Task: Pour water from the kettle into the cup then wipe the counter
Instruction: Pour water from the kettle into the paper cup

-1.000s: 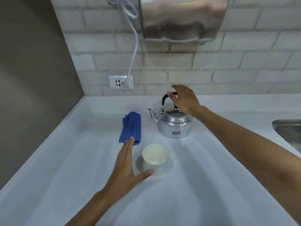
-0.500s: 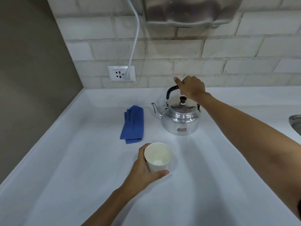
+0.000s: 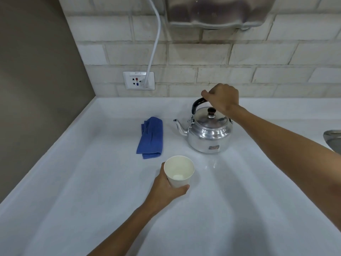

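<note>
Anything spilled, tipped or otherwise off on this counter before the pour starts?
Nothing stands out. The kettle sits upright, lid on, right hand closed on its handle. The cup stands upright in the left hand. The blue cloth lies folded beside the kettle. No puddle shows on the counter.

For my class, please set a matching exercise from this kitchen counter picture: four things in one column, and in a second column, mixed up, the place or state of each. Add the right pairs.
Column 1
1. kettle
2. cup
3. blue cloth
4. plug

Column 2
A. lies folded on the counter, touched by neither hand
B. sits in the wall socket
C. held around its side in the grip of the left hand
D. held by its black handle in the right hand

Pairs: 1-D, 2-C, 3-A, 4-B
</note>
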